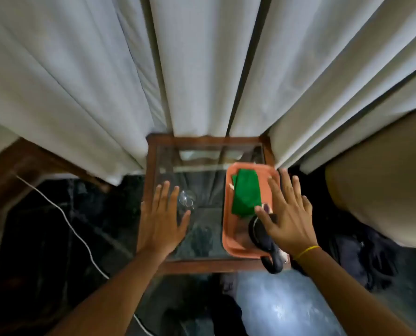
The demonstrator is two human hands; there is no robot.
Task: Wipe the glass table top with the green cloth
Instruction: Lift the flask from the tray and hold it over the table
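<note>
A small square table with a wooden frame and a glass top [202,163] stands against white curtains. The folded green cloth [246,192] lies in an orange tray [228,229] on the table's right half. My right hand [287,214] hovers flat over the tray's right side with fingers spread, its thumb next to the cloth's near corner, holding nothing. My left hand [161,221] is spread flat over the glass on the left, beside a small clear glass object [186,198].
A black kettle-like object [262,241] with a handle sits at the tray's near end. White curtains [202,69] hang right behind the table. A white cable [64,214] runs over the dark floor on the left. Beige furniture [384,185] stands at the right.
</note>
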